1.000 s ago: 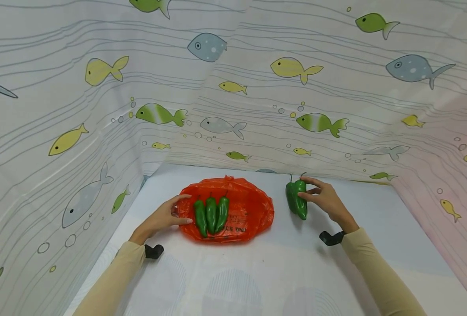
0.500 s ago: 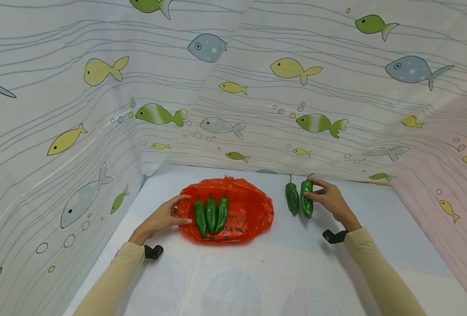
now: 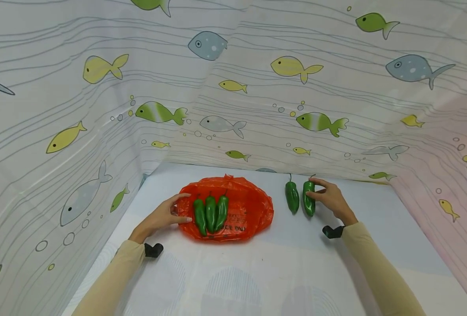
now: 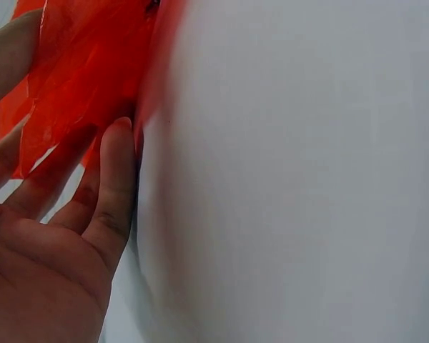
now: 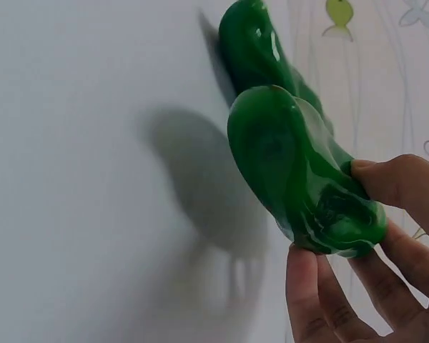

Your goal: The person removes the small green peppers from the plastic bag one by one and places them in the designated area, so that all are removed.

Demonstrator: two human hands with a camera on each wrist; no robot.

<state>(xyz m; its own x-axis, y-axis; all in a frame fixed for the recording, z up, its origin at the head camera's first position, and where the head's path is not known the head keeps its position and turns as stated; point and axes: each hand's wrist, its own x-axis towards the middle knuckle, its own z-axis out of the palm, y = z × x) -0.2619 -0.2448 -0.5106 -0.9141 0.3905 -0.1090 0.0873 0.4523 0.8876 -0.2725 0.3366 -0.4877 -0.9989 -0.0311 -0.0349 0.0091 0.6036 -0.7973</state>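
Observation:
My left hand (image 3: pixel 163 216) is at the left end of a red plastic bag (image 3: pixel 253 219) in the head view. In the left wrist view its spread fingers (image 4: pixel 116 171) touch the thin red film, part of them showing through it. Three green peppers (image 3: pixel 211 214) lie side by side in the bag's left half. To the right of the bag, my right hand (image 3: pixel 330 199) holds another green pepper (image 3: pixel 308 199) at its right side. The right wrist view shows thumb and fingertips on opposite sides of that pepper (image 5: pixel 272 143). One more green pepper (image 3: pixel 292 197) lies just left of it.
The white table (image 3: pixel 281 259) has faint printed circles. Fish-patterned sheets (image 3: pixel 241 101) rise behind it and on both sides. A black wrist camera (image 3: pixel 332 231) is strapped to each wrist.
My right hand has moved right with its pepper, which overlapped the other pepper before and now stands apart from it by a narrow gap. The left hand and the bag look unchanged.

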